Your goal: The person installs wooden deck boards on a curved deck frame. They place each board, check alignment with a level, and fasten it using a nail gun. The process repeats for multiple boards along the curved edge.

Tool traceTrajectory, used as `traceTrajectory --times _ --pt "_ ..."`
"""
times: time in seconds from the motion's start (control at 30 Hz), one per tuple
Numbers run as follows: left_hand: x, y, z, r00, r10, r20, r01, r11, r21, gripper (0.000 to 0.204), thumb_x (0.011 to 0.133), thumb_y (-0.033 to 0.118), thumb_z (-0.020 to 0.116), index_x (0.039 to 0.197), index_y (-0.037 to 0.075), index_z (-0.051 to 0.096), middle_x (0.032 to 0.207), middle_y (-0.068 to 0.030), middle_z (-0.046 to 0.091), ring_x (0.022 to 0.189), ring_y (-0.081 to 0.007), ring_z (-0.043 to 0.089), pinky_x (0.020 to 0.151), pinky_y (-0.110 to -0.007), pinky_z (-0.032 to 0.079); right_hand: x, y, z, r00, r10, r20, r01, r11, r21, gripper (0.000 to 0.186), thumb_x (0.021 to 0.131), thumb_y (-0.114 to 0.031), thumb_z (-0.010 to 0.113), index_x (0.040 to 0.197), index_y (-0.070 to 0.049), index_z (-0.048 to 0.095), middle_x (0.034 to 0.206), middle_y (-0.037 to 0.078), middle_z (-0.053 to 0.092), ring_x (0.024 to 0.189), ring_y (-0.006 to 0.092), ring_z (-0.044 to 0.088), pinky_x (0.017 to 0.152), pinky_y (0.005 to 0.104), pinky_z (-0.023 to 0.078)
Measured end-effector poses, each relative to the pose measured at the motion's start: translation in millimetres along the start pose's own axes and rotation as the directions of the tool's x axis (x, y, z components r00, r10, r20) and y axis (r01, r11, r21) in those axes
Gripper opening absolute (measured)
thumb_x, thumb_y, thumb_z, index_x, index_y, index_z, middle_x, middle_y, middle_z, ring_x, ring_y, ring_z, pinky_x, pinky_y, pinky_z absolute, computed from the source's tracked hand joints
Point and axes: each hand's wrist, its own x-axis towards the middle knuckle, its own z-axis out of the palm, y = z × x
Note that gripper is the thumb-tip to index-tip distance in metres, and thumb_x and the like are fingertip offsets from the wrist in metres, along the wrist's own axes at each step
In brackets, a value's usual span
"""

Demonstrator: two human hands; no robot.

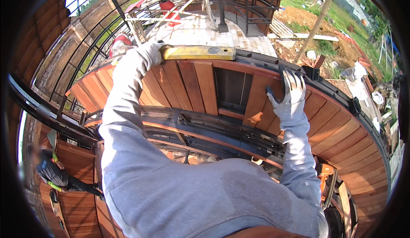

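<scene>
My gloved left hand [149, 54] is closed on the left end of a yellow spirit level [198, 52], which lies along the top rim of a curved wall of reddish wooden slats [205, 86]. Right of the level, my gloved right hand [288, 92] rests against the slats just under the dark metal rim [324, 86], fingers extended upward and thumb apart. Between my hands, a dark opening [232, 90] interrupts the row of slats.
Below the slats run curved dark metal rails [188, 137]. At lower left a co-worker [60, 174] is on reddish planks. Beyond the wall stand a wooden scaffold [166, 13] on pale paving and black railings; dirt and scrap lie at upper right, behind a leaning pole [314, 28].
</scene>
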Motion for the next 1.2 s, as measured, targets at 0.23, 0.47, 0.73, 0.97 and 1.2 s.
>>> traceTrajectory --times 0.23,0.47,0.73,0.97,1.2 --pt "-70 51 -41 0.875 0.055 -0.480 -0.065 0.998 -0.005 0.063 0.068 0.015 0.086 0.124 0.006 0.061 0.117 -0.0160 0.063 0.108 -0.0341 0.062 0.092 -0.040 0.052 -1 -2 -5 1.000 0.021 0.023 -0.022 1.000 0.022 0.082 0.078 -0.040 0.080 0.144 -0.005 0.046 0.134 0.016 0.055 0.130 0.0355 0.047 0.116 0.0531 0.030" --pt "-124 91 -65 0.459 -0.320 -0.829 -0.265 0.841 -0.471 0.068 0.069 0.020 0.091 0.121 -0.004 0.055 0.104 -0.0119 0.066 0.098 -0.0190 0.063 0.087 -0.030 0.052 -7 10 11 0.994 -0.067 -0.082 0.068 0.998 0.006 0.082 0.079 -0.039 0.079 0.145 -0.006 0.044 0.136 0.015 0.054 0.130 0.0350 0.048 0.114 0.0542 0.032" --pt "-140 106 -64 0.396 -0.634 -0.664 -0.295 0.597 -0.746 0.034 0.096 0.033 0.071 0.115 0.006 0.065 0.095 -0.0040 0.068 0.081 -0.0111 0.060 0.070 -0.029 0.051 -8 11 13 0.990 -0.110 -0.091 0.107 0.993 -0.039 0.080 0.082 -0.047 0.075 0.145 -0.008 0.046 0.136 0.014 0.055 0.129 0.0358 0.048 0.113 0.0548 0.032" --pt "-125 120 -39 0.507 -0.640 -0.577 -0.440 0.384 -0.812 0.038 0.095 0.036 0.071 0.115 0.004 0.064 0.096 -0.0063 0.070 0.083 -0.0140 0.064 0.074 -0.031 0.052 -6 7 12 0.986 -0.127 -0.104 0.122 0.991 -0.052 0.074 0.080 -0.043 0.079 0.140 -0.007 0.052 0.133 0.015 0.057 0.125 0.0363 0.052 0.111 0.0539 0.036" --pt "-79 174 28 0.686 -0.510 -0.519 -0.570 0.066 -0.819 0.037 0.097 0.035 0.069 0.115 0.004 0.064 0.096 -0.0059 0.070 0.083 -0.0136 0.064 0.074 -0.030 0.052 5 -6 9 0.982 -0.142 -0.124 0.138 0.990 -0.037 0.070 0.075 -0.032 0.086 0.134 -0.008 0.057 0.123 0.011 0.064 0.116 0.0314 0.060 0.107 0.0504 0.041"
